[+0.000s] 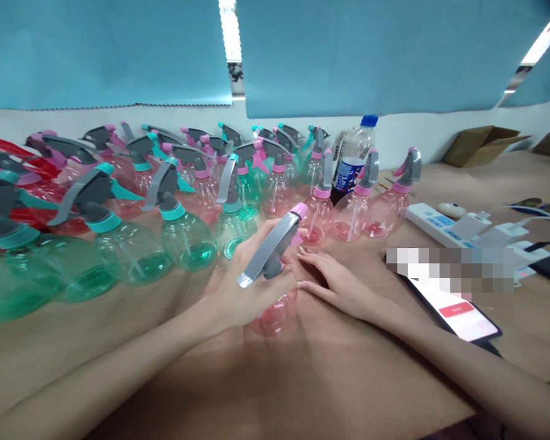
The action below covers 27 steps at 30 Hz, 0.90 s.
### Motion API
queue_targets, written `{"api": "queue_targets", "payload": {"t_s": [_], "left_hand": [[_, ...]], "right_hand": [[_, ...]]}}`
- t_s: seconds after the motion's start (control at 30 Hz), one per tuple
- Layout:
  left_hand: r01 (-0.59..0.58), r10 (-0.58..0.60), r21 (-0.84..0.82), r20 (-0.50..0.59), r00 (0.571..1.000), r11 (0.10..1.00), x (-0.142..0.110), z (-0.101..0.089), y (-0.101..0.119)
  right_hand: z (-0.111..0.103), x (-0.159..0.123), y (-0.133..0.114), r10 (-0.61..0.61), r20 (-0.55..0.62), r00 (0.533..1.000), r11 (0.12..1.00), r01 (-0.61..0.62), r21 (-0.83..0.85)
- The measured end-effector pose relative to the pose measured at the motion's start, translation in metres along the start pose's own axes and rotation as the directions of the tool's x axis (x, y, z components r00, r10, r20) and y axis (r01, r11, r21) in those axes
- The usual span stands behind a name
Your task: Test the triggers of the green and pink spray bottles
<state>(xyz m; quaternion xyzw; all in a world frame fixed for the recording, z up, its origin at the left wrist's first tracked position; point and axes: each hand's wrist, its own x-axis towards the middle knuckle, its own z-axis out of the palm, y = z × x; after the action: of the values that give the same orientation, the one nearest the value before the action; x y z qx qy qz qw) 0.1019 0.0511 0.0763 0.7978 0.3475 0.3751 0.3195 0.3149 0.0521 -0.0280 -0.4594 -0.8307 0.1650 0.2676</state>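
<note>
Left hand (pixel 250 287) gripping spray bottle (pixel 277 315), right hand (pixel 337 284) beside

Spray bottle (pixel 275 315) pink, grey trigger (pixel 268 247); blinds (pixel 105 55) teal-blue

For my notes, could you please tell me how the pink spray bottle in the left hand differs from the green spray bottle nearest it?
The pink spray bottle is held up in the left hand, while the green spray bottle rests on the wooden table. The pink spray bottle has a pink-tinted body and pink collar; the green spray bottle has a green-tinted body and teal collar. Both have grey trigger heads and rounded, see-through bodies.
</note>
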Motion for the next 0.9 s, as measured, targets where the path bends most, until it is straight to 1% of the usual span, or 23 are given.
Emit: {"api": "queue_targets", "payload": {"t_s": [0.17,0.27,0.37,0.57,0.73,0.9], "left_hand": [[0.027,-0.027,0.013,0.024,0.999,1.0,0.0,-0.002,0.005],[0.047,-0.048,0.06,0.016,0.999,0.997,0.0,-0.003,0.009],[0.039,-0.04,0.09,0.007,0.999,0.995,0.001,-0.004,0.01],[0.055,-0.056,0.074,0.007,0.998,0.996,0.002,-0.006,0.012],[0.065,-0.066,0.056,0.004,0.998,0.996,0.001,-0.005,0.012],[0.091,-0.092,0.083,0.013,0.996,0.992,0.0,-0.007,0.007]], "right_hand": [[0.0,0.0,0.0,-0.005,-0.004,1.0,1.0,0.005,0.002],[0.001,0.0,0.0,-0.002,-0.005,1.0,1.0,0.002,0.013],[0.001,0.0,0.0,0.0,-0.006,1.0,1.0,0.0,0.019],[0.001,0.0,0.0,-0.011,-0.012,1.0,1.0,0.011,0.027],[0.001,0.0,0.0,-0.002,-0.002,1.0,1.0,0.002,0.021],[0.0,0.0,-0.001,-0.004,-0.012,1.0,1.0,0.004,0.024]]}}
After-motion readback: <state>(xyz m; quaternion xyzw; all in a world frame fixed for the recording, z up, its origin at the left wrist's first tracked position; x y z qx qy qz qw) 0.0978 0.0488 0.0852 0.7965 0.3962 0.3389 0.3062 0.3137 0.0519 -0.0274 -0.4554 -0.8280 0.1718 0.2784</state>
